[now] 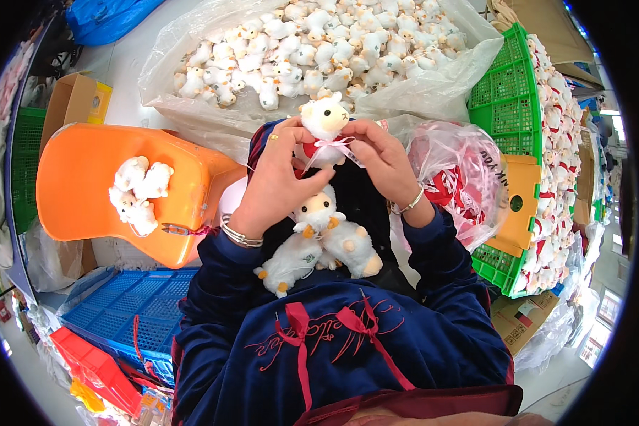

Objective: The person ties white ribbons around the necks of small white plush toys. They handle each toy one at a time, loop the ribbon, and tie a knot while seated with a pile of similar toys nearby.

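Note:
Above my lap I hold a white plush sheep [324, 116] upright, dressed in a red garment with a pink ribbon bow [331, 144] at its front. The fingers of my left hand [284, 170] close round its left side at the red cloth. My right hand [385, 157] pinches its other side, near a bow end and a small white tag; the fingertips are partly hidden. Several more white plush sheep [289, 261] without red garments lie piled on my lap, just below my hands.
A big clear bag [165, 67] full of plush sheep lies ahead. At left, an orange chair [67, 181] bears several sheep and thread snips [179, 228]. A bag of red pieces [458, 188] and a green crate [504, 99] beside dressed sheep stand right. Blue crates [124, 305] sit lower left.

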Demonstrator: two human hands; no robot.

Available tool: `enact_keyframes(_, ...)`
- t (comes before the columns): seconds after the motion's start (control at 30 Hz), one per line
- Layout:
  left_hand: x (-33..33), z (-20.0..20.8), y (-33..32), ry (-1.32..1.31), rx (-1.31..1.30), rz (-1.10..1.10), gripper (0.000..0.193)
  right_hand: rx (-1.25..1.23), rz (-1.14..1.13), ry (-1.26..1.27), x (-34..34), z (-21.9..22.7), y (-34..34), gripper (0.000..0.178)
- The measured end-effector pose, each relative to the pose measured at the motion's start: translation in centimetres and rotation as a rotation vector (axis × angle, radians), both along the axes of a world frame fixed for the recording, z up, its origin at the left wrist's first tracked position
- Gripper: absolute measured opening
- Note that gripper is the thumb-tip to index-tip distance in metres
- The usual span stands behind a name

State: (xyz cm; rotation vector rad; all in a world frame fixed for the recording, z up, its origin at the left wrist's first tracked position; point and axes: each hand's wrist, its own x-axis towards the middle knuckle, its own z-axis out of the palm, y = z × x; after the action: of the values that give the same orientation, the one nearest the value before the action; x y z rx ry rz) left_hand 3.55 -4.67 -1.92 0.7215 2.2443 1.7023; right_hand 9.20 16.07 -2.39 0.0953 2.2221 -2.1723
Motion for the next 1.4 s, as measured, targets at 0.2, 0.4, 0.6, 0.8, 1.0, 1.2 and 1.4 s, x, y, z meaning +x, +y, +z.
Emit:
enact_keyframes(0.2,0.3,-0.6,0.3,-0.02,0.001,0.133,0.021,0.241,-0.051,0.042,-0.3,0.0,-0.6,0.017)
enact_keyframes(0.4,-0.4,-1.7,0.0,0.135,0.022,0.103,0.012,0.254,-0.045,0.149,-0.8,0.1,-0.7,0.016)
enact_keyframes(0.6,-0.1,-2.0,0.3,0.045,0.121,0.095,0.015,0.165,-0.099,0.142,-0.6,-0.1,-0.8,0.015)
enact_keyframes(0.8,-0.2,-2.0,0.6,-0.056,0.173,0.095,0.018,0.163,-0.131,0.159,-0.6,-0.8,-0.9,0.012)
enact_keyframes(1.0,-0.5,-2.1,0.2,-0.057,0.169,0.085,0.013,-0.007,-0.161,0.046,-0.8,-1.0,-1.2,0.006)
enact_keyframes(1.2,-1.2,-1.6,-0.3,-0.205,0.165,0.094,0.012,-0.033,-0.113,-0.04,-1.0,-1.3,-0.8,0.007)
enact_keyframes(1.4,-2.2,-0.3,0.0,0.022,0.023,0.099,0.018,-0.151,-0.107,-0.019,-1.2,-0.3,-1.3,0.009)
